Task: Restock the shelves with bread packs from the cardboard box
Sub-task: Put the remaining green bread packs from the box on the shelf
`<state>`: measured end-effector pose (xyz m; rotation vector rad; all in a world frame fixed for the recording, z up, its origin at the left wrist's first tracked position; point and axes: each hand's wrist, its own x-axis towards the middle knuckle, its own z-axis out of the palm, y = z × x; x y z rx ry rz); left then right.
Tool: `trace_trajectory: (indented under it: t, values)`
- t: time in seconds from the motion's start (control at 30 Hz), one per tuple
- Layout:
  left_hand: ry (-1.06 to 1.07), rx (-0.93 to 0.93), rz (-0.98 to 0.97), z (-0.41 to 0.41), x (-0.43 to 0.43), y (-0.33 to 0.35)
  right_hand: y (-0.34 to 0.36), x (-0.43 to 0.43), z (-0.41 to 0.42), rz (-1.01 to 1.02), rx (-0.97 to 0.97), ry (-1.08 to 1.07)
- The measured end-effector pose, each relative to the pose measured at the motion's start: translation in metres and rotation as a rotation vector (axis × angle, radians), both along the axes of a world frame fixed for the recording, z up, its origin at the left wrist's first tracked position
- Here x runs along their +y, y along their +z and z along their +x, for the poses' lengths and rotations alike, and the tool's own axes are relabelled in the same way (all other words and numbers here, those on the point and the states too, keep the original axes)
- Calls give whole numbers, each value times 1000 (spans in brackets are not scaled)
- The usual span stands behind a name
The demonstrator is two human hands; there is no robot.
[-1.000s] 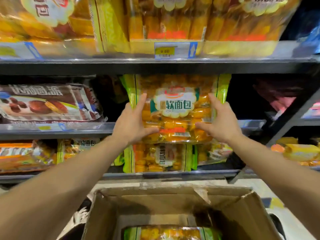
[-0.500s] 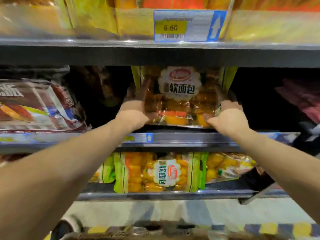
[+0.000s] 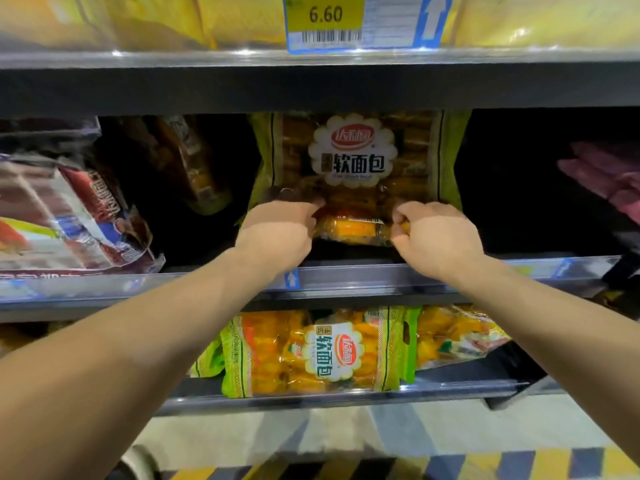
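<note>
The bread pack stands upright on the middle shelf, just behind its front edge. The left hand and right hand pinch its bottom corners. It looks light, soft and crinkly, so the bottom edge seems the best hold. Its label reads 软面包; the price tag above reads 6.60.

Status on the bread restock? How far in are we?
Done: one bread pack already lies on the lower shelf, with more beside it. In hand: the left hand and right hand hold the bottom edge of an upright pack inside the middle shelf, not yet released. Left: dark gaps flank that pack; the box is out of view, so the remaining count is unknown.
</note>
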<state>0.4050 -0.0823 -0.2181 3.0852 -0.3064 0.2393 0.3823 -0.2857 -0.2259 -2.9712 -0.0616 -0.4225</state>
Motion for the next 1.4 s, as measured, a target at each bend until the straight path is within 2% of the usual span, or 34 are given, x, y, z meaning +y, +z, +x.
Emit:
trace_trajectory:
  t: [0.17, 0.23, 0.37, 0.57, 0.67, 0.77, 0.87, 0.93, 1.13, 1.4]
  values:
    - [36, 119, -26, 22, -3, -17, 0, 6, 29, -100, 267, -81]
    - [15, 69, -39, 32, -8, -27, -6, 6, 39, -111, 354, -94]
    - [-5, -70, -3, 50, -10, -41, -17, -5, 51, -124, 400, -73]
    - [-5, -105, 26, 57, -16, -44, -24, -13, 61, -105, 364, -31]
    - [-28, -73, 3, 50, -13, -39, -22, -17, 57, -105, 378, -22]
    - [-6, 46, 40, 36, -7, -26, -13, -18, 46, -88, 411, -38]
    - [45, 209, 63, 10, -5, -5, 6, -17, 21, -83, 382, -49]
    - [52, 230, 92, -13, -6, 10, 19, -17, -3, -84, 310, -28]
    - [-11, 3, 23, -102, -3, 48, 53, -9, -88, -56, 139, 46]
    - [-23, -35, -35, -231, -1, 103, 115, 6, -221, 23, 103, 11]
